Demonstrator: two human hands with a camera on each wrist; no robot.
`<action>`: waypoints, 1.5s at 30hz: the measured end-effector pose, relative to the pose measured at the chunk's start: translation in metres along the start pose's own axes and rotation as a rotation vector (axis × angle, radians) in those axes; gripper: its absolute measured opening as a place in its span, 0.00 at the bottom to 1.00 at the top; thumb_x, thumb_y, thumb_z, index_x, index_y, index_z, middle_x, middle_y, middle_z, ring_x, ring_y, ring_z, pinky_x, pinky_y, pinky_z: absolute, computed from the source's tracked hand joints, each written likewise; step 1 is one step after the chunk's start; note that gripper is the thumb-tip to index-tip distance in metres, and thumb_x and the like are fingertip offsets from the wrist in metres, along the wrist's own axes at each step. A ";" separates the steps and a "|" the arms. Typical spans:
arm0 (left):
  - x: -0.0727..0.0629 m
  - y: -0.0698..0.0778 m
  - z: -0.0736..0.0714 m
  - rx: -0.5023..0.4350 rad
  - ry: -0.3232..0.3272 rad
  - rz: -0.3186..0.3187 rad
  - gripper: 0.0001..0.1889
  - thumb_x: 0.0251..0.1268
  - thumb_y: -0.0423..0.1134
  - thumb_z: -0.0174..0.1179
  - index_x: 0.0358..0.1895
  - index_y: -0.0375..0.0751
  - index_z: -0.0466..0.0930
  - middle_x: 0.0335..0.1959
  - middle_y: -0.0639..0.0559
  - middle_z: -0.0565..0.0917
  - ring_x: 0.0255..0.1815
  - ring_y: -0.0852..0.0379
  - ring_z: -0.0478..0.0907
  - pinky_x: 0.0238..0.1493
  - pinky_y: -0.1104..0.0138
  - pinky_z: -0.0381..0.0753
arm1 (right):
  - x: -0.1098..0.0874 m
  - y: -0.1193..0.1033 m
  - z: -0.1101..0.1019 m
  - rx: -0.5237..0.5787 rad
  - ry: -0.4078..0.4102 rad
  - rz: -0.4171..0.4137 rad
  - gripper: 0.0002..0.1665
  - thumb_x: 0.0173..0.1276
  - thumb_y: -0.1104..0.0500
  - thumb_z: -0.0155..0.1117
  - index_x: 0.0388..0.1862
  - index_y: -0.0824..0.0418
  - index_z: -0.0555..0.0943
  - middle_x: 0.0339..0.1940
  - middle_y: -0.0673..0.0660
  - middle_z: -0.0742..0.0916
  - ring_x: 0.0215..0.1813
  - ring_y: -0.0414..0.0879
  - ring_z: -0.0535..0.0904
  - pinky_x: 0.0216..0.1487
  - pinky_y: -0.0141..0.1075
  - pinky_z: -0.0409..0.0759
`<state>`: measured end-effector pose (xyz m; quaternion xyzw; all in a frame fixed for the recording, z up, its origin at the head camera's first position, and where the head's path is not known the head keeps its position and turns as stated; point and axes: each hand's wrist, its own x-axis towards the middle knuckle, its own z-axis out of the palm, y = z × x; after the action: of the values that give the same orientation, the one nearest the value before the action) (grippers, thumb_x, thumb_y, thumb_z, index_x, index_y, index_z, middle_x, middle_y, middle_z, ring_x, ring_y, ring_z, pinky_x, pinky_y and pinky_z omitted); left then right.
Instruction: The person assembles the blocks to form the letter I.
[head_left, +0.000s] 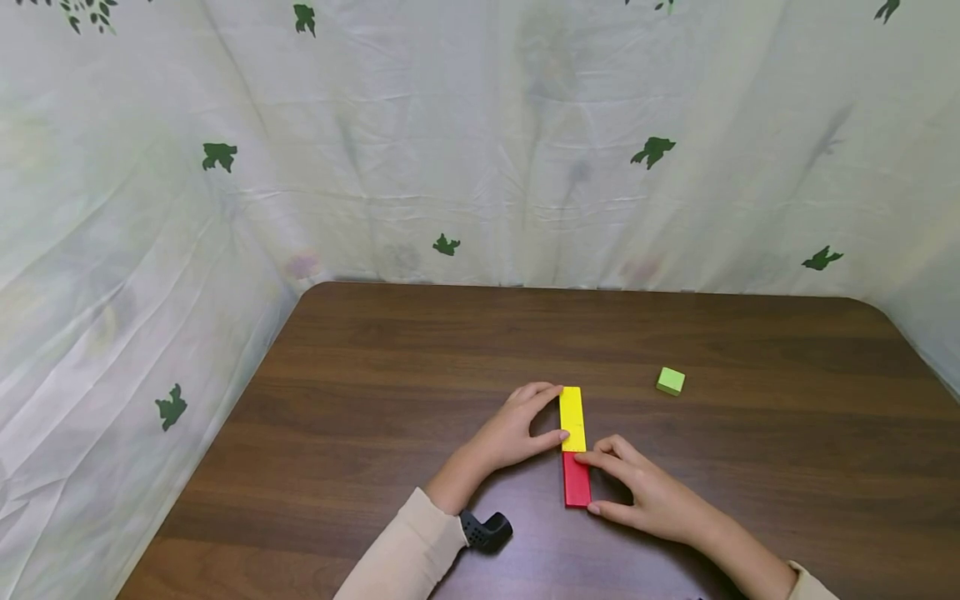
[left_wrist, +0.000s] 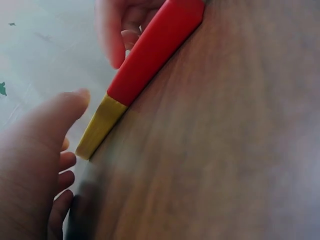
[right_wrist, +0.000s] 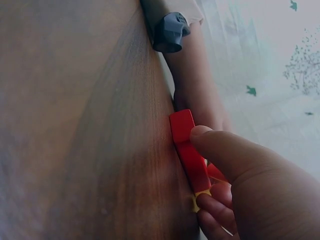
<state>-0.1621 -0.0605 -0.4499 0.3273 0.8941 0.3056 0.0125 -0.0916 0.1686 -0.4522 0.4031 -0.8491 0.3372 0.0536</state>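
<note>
A long yellow block (head_left: pixel 572 417) and a red block (head_left: pixel 576 487) lie end to end on the brown table, yellow at the far end. My left hand (head_left: pixel 510 429) is along the yellow block's left side, index fingertip by its far corner and thumb tip at the near part of its edge. From the right, my right hand (head_left: pixel 656 500) holds the red block, its index finger over the top near the joint and its thumb at the near right corner. In the right wrist view, the thumb (right_wrist: pixel 225 150) presses against the red block (right_wrist: pixel 192 157).
A small green block (head_left: pixel 671 381) sits farther back on the table (head_left: pixel 375 350), right of the yellow one. A black wrist camera (head_left: pixel 486 532) sticks out from the left wrist near the tabletop. A pale leaf-patterned curtain (head_left: pixel 480 150) hangs behind the table.
</note>
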 end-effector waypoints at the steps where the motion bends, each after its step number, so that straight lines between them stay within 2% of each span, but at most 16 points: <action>1: -0.001 0.000 0.000 -0.004 0.011 0.003 0.33 0.58 0.54 0.56 0.65 0.44 0.62 0.59 0.51 0.66 0.60 0.55 0.61 0.58 0.61 0.63 | 0.000 0.000 0.000 0.000 0.001 -0.002 0.29 0.56 0.50 0.66 0.56 0.56 0.73 0.47 0.45 0.70 0.45 0.38 0.69 0.43 0.29 0.71; 7: -0.007 0.004 0.001 0.002 0.046 0.021 0.29 0.60 0.52 0.55 0.63 0.44 0.64 0.57 0.51 0.68 0.58 0.55 0.63 0.57 0.62 0.65 | 0.000 0.000 0.000 0.002 0.004 -0.007 0.29 0.56 0.50 0.66 0.56 0.56 0.73 0.47 0.45 0.70 0.45 0.38 0.69 0.43 0.29 0.71; 20: -0.019 0.010 0.005 0.029 0.037 0.049 0.29 0.61 0.52 0.54 0.63 0.42 0.65 0.56 0.50 0.69 0.57 0.55 0.64 0.57 0.62 0.65 | 0.000 0.000 -0.001 0.011 -0.004 0.011 0.30 0.56 0.49 0.66 0.57 0.56 0.73 0.46 0.45 0.70 0.45 0.38 0.69 0.42 0.29 0.72; 33: -0.021 0.011 0.007 0.064 0.003 0.060 0.36 0.52 0.60 0.58 0.63 0.45 0.65 0.57 0.52 0.67 0.58 0.55 0.62 0.56 0.64 0.66 | 0.001 -0.001 0.000 0.012 -0.017 0.029 0.30 0.56 0.49 0.66 0.58 0.54 0.72 0.47 0.44 0.70 0.46 0.38 0.69 0.44 0.31 0.72; 45: -0.022 0.012 0.007 0.090 -0.003 0.063 0.37 0.51 0.61 0.59 0.63 0.45 0.65 0.57 0.52 0.67 0.58 0.55 0.62 0.55 0.63 0.66 | 0.000 -0.002 0.000 0.007 -0.025 0.051 0.29 0.57 0.48 0.65 0.57 0.54 0.73 0.48 0.44 0.69 0.46 0.38 0.69 0.45 0.32 0.72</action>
<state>-0.1366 -0.0628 -0.4529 0.3559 0.8962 0.2647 -0.0106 -0.0901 0.1680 -0.4511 0.3859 -0.8584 0.3364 0.0330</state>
